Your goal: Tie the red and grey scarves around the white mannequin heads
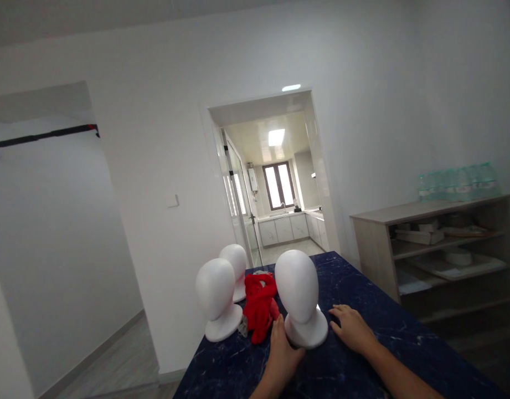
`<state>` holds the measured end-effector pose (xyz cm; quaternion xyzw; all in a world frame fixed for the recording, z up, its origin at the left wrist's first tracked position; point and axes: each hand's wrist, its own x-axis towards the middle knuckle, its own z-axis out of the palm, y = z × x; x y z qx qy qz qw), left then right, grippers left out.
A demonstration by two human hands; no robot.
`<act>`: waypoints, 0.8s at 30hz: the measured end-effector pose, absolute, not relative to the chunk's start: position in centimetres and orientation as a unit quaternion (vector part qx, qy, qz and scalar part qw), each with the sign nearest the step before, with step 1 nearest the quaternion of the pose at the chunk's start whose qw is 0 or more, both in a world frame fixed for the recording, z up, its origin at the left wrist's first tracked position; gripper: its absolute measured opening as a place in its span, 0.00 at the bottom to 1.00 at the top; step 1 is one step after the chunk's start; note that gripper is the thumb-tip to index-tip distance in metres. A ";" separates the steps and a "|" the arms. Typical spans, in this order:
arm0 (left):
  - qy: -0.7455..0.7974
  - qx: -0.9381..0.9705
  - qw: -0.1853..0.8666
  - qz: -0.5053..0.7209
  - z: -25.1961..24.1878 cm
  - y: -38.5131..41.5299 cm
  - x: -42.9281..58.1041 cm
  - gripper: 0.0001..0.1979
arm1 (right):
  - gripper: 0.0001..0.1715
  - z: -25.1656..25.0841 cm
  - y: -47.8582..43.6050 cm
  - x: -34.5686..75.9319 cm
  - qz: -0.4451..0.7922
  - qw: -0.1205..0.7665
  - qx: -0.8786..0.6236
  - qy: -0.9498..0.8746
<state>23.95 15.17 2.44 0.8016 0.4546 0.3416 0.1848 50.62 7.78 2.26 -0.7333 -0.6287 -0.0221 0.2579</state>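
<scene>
Three white foam mannequin heads stand on a dark blue marbled table. The nearest head is right in front of me. My left hand rests against the left side of its round base, fingers together and extended. My right hand lies flat on the table just right of that base, fingers spread, holding nothing. A crumpled red cloth lies between the nearest head and the left head. The third head stands farther back.
A wooden shelf unit with papers and boxes stands at the right, shrink-wrapped water bottles on top. A doorway behind the table leads to a kitchen. An open passage and grey floor lie to the left.
</scene>
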 end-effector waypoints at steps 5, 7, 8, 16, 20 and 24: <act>0.534 0.772 0.064 0.338 5.3 19.5 20.6 0.28 | 0.26 2.7 7.6 50.3 -0.033 0.269 -0.729 -0.629; 0.541 0.772 0.046 0.329 7.0 21.8 20.4 0.27 | 0.26 2.6 7.6 50.3 -0.031 0.269 -0.730 -0.627; 0.540 0.776 0.044 0.323 7.7 22.9 20.4 0.28 | 0.26 2.5 7.6 50.3 -0.029 0.271 -0.731 -0.626; 0.560 0.773 0.079 0.289 9.6 27.1 20.9 0.22 | 0.22 2.8 7.6 50.4 -0.028 0.297 -0.723 -0.624; 0.558 0.744 0.151 0.335 10.9 27.4 20.5 0.06 | 0.21 2.8 7.8 50.6 -0.027 0.304 -0.723 -0.620; 0.510 0.683 0.280 0.441 13.6 26.5 20.3 0.02 | 0.21 2.5 8.0 50.8 -0.029 0.310 -0.720 -0.620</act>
